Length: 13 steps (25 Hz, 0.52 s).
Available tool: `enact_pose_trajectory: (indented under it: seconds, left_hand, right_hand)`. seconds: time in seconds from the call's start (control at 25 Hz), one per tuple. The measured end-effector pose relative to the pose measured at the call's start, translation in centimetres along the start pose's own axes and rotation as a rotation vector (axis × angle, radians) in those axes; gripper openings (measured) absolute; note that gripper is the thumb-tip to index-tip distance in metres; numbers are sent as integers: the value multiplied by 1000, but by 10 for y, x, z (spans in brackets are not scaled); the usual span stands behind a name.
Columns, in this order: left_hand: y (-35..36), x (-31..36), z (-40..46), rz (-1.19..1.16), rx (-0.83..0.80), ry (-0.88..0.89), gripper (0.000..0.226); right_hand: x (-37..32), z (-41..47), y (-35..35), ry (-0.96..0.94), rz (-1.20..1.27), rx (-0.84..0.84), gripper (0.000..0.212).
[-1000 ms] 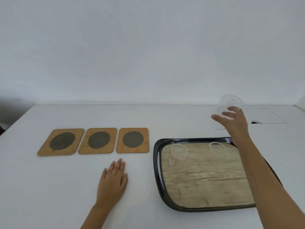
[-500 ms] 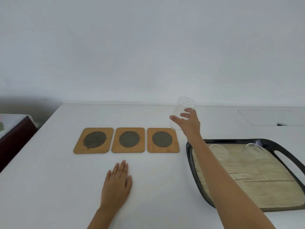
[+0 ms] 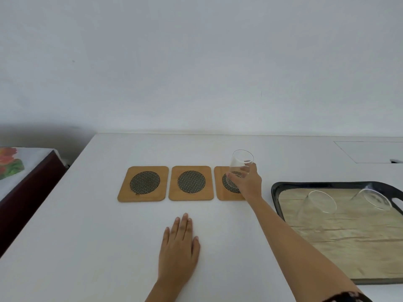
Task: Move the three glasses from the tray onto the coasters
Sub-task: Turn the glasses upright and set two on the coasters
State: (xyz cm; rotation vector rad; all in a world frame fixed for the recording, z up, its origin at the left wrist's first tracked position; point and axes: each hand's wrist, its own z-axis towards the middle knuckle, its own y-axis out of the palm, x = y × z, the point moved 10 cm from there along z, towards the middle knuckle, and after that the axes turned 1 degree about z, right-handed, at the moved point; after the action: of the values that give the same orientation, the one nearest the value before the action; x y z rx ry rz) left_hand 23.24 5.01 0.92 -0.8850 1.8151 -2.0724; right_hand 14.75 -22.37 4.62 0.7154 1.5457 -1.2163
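- Half a second ago the right hand (image 3: 248, 183) carried the clear glass (image 3: 238, 168) in the air right of the coaster row; now the glass is down over the rightmost coaster (image 3: 222, 191), centre-right of the frame, its base over the dark mesh disc (whether it touches yet I cannot tell).
- The right grip is clamped on the glass, fingers and thumb wrapped round its lower half; the glass leans slightly left.
- By my reading, the first of three placements is nearly done: what remains is to settle the base flat and let go.
- The left hand (image 3: 180, 245) lies flat on the white desk (image 3: 87, 236) at lower centre, fingers spread loosely and holding nothing, as it did a second ago.
- The middle coaster (image 3: 191, 182) and the left coaster (image 3: 144, 183) sit bare, just beside each other in a row.
- Two more glasses, the nearer glass (image 3: 318, 203) and the far glass (image 3: 375, 198), stand on the wood-patterned tray (image 3: 275, 192) at the right edge of the frame, well apart from the coasters.
- Nothing lies between tray and coasters; the placed glass will stand in the path to the other two coasters, so later carries likely need to pass over or behind it.
- At the far left a dark side table with a flowered cloth (image 3: 11, 162) stays clear of the work.
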Motion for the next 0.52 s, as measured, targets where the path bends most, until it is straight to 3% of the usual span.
enact_pose_trajectory:
  seconds: [0.36, 0.52]
  left_hand:
    - [-1, 1, 1, 26, 1, 19, 55]
    - [1, 2, 1, 5, 7, 22, 58]
  right_hand:
    - [6, -1, 3, 34, -102, 46, 69]
    - [4, -9, -1, 52, -64, 27, 80]
